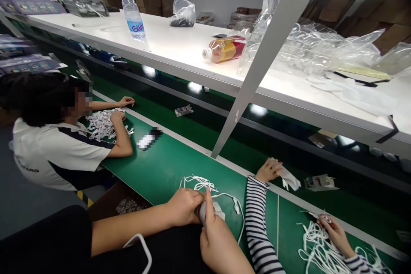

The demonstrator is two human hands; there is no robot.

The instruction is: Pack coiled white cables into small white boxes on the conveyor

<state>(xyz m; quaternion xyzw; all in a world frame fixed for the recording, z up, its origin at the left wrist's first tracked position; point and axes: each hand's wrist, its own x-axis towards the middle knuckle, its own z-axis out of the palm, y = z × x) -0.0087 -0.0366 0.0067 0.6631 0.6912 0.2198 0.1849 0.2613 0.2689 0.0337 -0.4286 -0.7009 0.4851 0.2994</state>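
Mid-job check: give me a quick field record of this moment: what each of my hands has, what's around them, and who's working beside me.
left hand: gripping a small white earphone part
right hand: pinching the same part, forefinger up
white cable: looped on the green belt
co-worker, striped sleeve: hand on white packet, other hand in cable pile
co-worker, left: arms beside another cable pile
shelf: two bottles, plastic bags

Left hand hides the grip — right hand runs off-frame.
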